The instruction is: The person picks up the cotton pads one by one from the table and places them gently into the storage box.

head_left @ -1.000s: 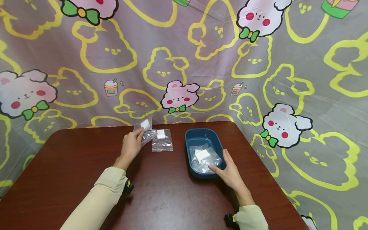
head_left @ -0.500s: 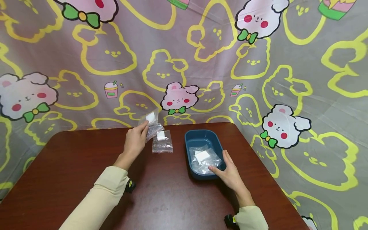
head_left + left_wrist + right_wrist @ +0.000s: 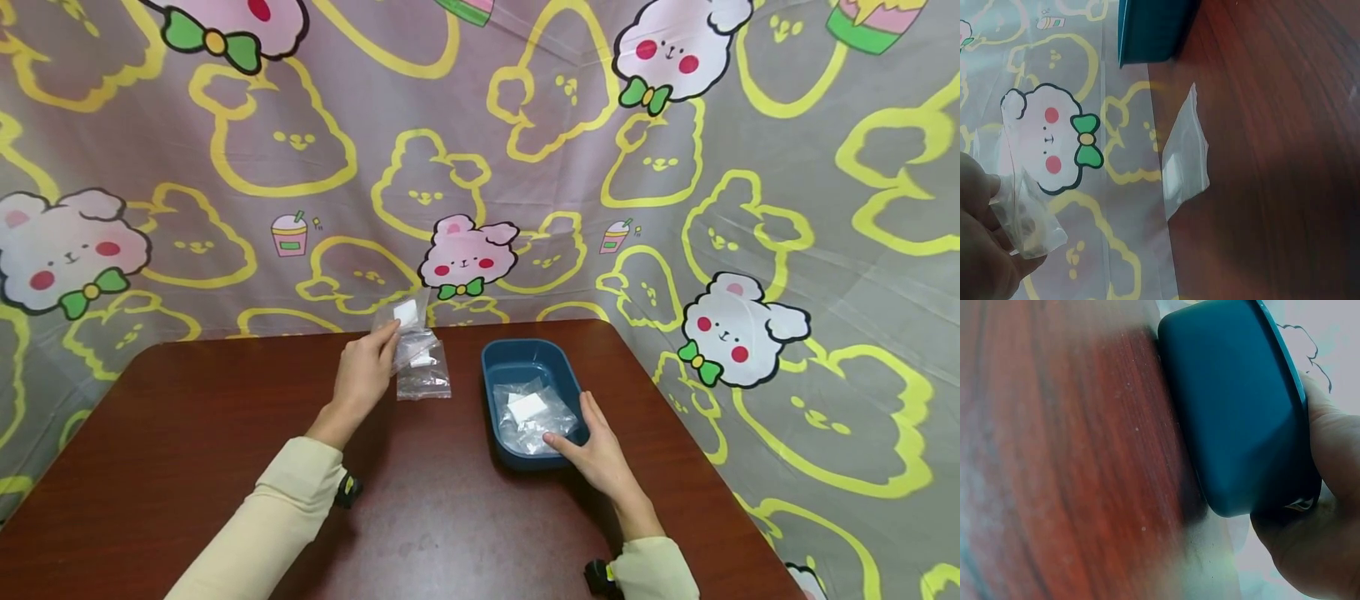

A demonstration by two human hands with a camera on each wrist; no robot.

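Observation:
My left hand (image 3: 360, 367) pinches a clear zip-lock bag (image 3: 408, 315) with a white piece in it, raised over the far edge of the table. Just below it, a second zip-lock bag (image 3: 424, 385) lies flat on the wood, partly covered by the held one in the head view. In the left wrist view, the pinched bag (image 3: 1035, 228) hangs from the fingers, apart from the bag (image 3: 1188, 162) on the table. My right hand (image 3: 603, 454) grips the near right corner of a blue plastic bin (image 3: 491, 375), thumb over the rim. Clear bags (image 3: 532, 412) lie inside the bin.
The brown wooden table (image 3: 225, 433) ends at a patterned cloth backdrop (image 3: 547, 208) behind and to the right. In the right wrist view, the bin's outer wall (image 3: 1235, 412) stands on the tabletop.
My left hand has moved right with its zip-lock bag, which now overlaps the bag lying on the table. The right hand and the bin have stayed put.

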